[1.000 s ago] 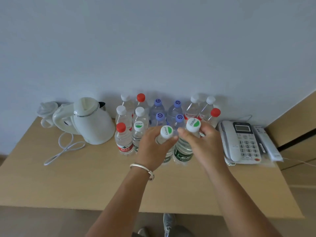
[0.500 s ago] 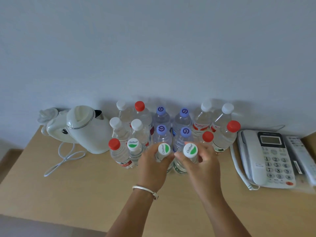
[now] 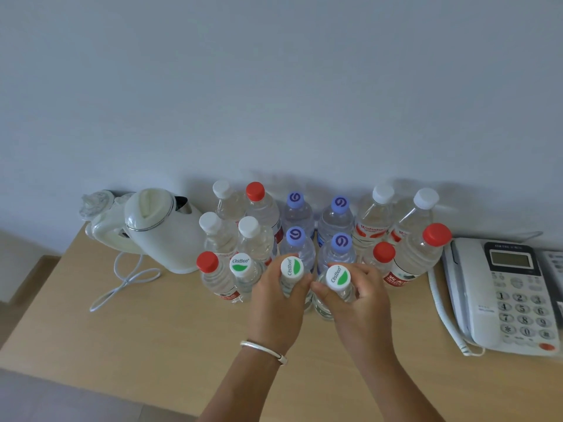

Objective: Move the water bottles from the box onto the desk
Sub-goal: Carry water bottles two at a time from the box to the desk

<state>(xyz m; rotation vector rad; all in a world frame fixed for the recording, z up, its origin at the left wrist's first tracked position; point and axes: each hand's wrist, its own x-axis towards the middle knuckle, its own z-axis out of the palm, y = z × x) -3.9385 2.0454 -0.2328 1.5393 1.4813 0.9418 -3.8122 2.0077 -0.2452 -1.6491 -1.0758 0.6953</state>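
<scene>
Left hand (image 3: 275,303) grips one clear, green-and-white-capped bottle (image 3: 291,267), right hand (image 3: 358,303) grips its twin (image 3: 337,278), both upright on the surface (image 3: 152,345).

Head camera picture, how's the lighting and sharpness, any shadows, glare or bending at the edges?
Head view: soft, even light, no harsh glare; faint bottle shadows fall on the wall behind the back row; cap print on the bottle in the right hand reads sharply; wide-angle distortion bows the desk edge and leans the phone.
</scene>
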